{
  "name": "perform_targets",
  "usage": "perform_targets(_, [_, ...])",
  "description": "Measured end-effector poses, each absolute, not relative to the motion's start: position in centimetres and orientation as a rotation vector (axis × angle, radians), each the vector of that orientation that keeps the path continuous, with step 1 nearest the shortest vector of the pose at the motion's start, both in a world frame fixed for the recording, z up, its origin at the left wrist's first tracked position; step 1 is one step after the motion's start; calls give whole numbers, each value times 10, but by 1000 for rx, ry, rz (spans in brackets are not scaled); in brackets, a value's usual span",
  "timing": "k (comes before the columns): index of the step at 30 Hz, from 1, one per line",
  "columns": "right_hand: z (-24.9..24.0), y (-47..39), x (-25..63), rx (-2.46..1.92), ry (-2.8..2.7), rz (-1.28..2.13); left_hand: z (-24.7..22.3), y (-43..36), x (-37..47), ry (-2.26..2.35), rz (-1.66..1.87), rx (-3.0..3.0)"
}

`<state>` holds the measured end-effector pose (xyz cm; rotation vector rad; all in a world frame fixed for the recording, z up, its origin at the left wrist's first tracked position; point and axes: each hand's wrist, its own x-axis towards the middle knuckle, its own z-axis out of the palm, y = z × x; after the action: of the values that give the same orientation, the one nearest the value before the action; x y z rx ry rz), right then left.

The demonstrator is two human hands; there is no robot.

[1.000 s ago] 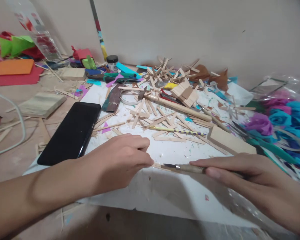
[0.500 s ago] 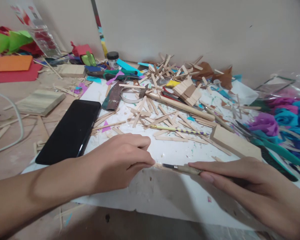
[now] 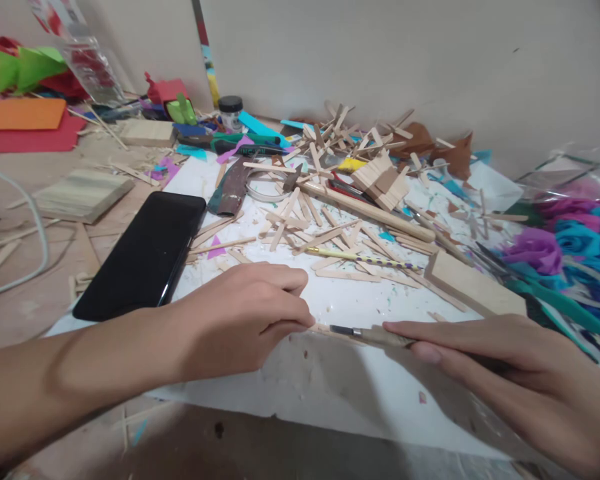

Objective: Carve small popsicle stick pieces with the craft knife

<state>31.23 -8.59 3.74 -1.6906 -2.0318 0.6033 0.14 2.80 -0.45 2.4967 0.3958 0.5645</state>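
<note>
Wooden stick [image 3: 323,328], thin and pale, lay flat on the white sheet [image 3: 253,399] between the two hands, one end pinched under the fingertips of the left hand [image 3: 265,313]. That hand was curled with its knuckles up, thumb and forefinger closed down on the stick. Opposite it, the right hand [image 3: 510,360] gripped a carving tool [image 3: 387,337] by its wooden handle, the forefinger stretched along the top and the thumb along the near side. The tool's dark blade pointed at the left hand and lay along the stick, just short of the left fingertips; whether its edge bit into the wood could not be told. Left of the left hand, partly behind its wrist, a black phone [image 3: 140,257] lay at a slant, screen up. Just beyond both hands was a patterned pencil [image 3: 367,259], among a scatter of loose sticks [image 3: 285,223]. A pale wood block [image 3: 473,287] sat right behind the right hand, and purple and blue paper flowers [image 3: 535,250] were bunched farther to that hand's right. Well off to the left hand's left, a white cable [image 3: 43,240] curved over the bench [image 3: 35,310].
</note>
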Motion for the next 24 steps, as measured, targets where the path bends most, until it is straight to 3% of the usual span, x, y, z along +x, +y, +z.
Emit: perform_targets(24, [39, -88, 310, -1658, -2112, 682, -6, 30, 1, 400, 556, 2477])
